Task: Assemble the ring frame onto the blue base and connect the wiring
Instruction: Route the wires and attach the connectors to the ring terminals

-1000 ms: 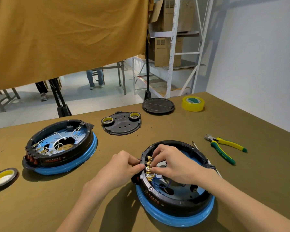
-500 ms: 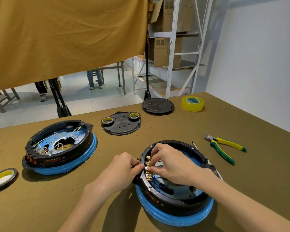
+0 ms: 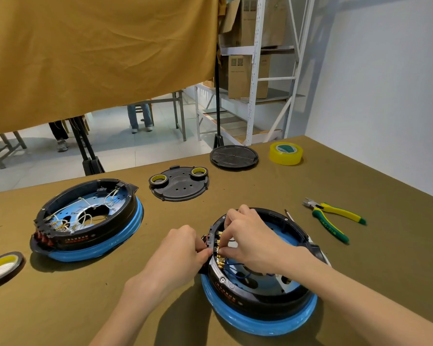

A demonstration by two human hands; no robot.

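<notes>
Ring frame [image 3: 258, 290] on blue base [image 3: 260, 320], near right of the counter [image 3: 60, 308], both hands at its left rim.
Since a second ago the right hand [image 3: 250, 238] has edged farther along the gold terminals [image 3: 220, 248], fingers pinching there; left hand [image 3: 178, 255] still pinches the rim. Farther off: pliers [image 3: 335, 218], a second wired assembly [image 3: 88, 221], yellow tape [image 3: 285, 153], shelving [image 3: 260, 71].

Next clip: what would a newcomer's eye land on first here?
Both hands, the left hand and right hand, meet at the brass terminals on the near ring frame, which sits on its blue base. A second wired unit sits at the left, and yellow-green pliers lie to the right.
</notes>
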